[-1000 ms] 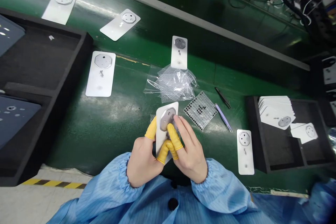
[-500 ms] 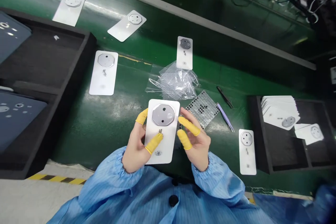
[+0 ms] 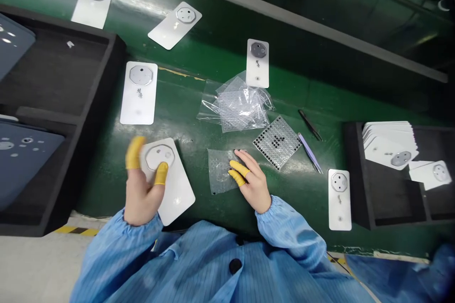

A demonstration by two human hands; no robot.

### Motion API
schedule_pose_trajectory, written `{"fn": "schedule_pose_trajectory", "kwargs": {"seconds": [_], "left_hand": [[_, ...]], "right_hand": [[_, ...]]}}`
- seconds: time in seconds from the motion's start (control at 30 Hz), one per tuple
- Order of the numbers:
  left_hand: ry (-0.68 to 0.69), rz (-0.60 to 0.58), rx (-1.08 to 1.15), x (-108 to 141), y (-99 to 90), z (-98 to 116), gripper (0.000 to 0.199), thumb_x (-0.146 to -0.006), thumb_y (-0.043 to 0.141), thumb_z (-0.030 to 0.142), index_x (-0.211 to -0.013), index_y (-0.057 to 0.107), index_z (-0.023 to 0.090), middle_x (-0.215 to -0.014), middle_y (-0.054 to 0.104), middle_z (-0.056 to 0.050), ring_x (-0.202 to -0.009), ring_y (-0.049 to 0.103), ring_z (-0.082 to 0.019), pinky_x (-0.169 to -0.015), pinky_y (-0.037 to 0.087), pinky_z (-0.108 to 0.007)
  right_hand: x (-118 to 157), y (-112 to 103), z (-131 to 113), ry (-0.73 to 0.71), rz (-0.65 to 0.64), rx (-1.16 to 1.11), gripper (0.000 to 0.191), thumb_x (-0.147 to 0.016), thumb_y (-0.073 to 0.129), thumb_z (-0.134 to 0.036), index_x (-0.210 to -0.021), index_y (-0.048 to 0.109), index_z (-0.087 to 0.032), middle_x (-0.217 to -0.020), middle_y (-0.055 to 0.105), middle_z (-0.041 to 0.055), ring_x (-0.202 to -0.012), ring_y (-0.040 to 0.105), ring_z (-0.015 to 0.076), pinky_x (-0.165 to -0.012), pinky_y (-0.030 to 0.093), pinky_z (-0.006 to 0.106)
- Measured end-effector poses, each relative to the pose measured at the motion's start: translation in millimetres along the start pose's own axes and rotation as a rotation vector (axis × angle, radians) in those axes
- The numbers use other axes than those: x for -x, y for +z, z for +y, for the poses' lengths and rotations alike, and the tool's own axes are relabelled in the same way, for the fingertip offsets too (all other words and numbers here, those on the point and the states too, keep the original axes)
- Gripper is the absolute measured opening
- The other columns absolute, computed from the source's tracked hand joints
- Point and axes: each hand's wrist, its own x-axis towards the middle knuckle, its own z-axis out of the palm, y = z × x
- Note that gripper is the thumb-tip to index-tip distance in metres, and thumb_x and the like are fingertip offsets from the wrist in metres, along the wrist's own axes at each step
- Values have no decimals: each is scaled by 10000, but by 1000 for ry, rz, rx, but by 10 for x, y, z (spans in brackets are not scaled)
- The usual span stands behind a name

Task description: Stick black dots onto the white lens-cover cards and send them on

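Observation:
A white panel with an octagonal camera plate (image 3: 174, 189) lies tilted on the green bench. Over its left edge is my left hand (image 3: 142, 187), with yellow finger cots, thumb and forefinger spread; the forefinger is smeared by motion. My right hand (image 3: 252, 180) rests its outstretched fingers on the right edge of a small clear plastic sheet (image 3: 220, 170). Just beyond lies a clear sheet with rows of black dots (image 3: 279, 142). Purple tweezers (image 3: 309, 152) and black tweezers (image 3: 310, 124) are to its right. A pile of clear film (image 3: 238, 106) sits farther back.
More white panels lie about: far left (image 3: 94, 4), upper left (image 3: 175, 25), left (image 3: 138, 99), back centre (image 3: 258, 73) and right (image 3: 340, 206). A black tray with dark blue panels (image 3: 95, 85) stands left. Another black tray (image 3: 359, 175) at right holds stacked white panels.
The white panel has moved from between my hands down to the bench at the left. My left hand has moved left and opened. My right hand has come onto the small clear sheet.

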Motion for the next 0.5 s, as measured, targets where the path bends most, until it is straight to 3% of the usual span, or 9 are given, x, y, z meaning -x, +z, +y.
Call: {"fn": "schedule_pose_trajectory", "kwargs": {"seconds": [0.07, 0.17, 0.23, 0.33, 0.43, 0.5], "left_hand": [[-46, -180, -37, 23, 41, 55, 436, -814, 649, 421, -1153, 663, 148, -1183, 680, -144, -1152, 601, -338, -1041, 423, -495], [-169, -532, 241, 79, 274, 217, 496, -781, 653, 518, -1048, 720, 105, -1114, 713, -164, -1043, 664, -344, -928, 525, -453], [-214, -648, 384, 117, 461, 323, 474, -738, 715, 482, -1029, 733, 110, -1065, 733, -152, -977, 695, -324, -866, 565, -410], [-229, -604, 412, 168, 646, 412, 297, -758, 720, 370, -940, 766, 140, -975, 761, -117, -949, 711, -285, -864, 568, -367], [-164, -566, 381, 208, 689, 424, 234, -801, 674, 304, -968, 767, 169, -991, 761, -94, -944, 714, -255, -863, 568, -342], [-65, -540, 322, 226, 678, 410, 225, -813, 653, 256, -993, 763, 179, -1016, 756, -88, -938, 714, -242, -858, 569, -329]], "right_hand": [[-71, -37, -49, 8, 25, -62, 313, -879, 602, -137, -1174, 627, -238, -1270, 620, 111, -1244, 543, 222, -1020, 495, 457], [-186, -139, -157, -22, -30, -123, 313, -864, 625, -140, -1166, 627, -221, -1283, 604, 126, -1246, 535, 224, -1033, 480, 461], [-217, -190, -213, -69, -77, -94, 338, -867, 614, -132, -1194, 610, -216, -1325, 566, 137, -1293, 486, 242, -1044, 463, 487], [-174, -217, -253, -122, -14, 71, 405, -860, 608, -121, -1248, 571, -229, -1364, 522, 143, -1328, 435, 280, -1051, 426, 550], [-90, -213, -265, -156, 53, 165, 425, -853, 566, -62, -1238, 566, -243, -1215, 625, 108, -1192, 553, 244, -1060, 406, 553], [-67, -211, -270, -166, -8, 134, 413, -859, 511, -29, -1213, 574, -232, -1123, 665, 89, -1093, 608, 210, -1057, 419, 528]]}}
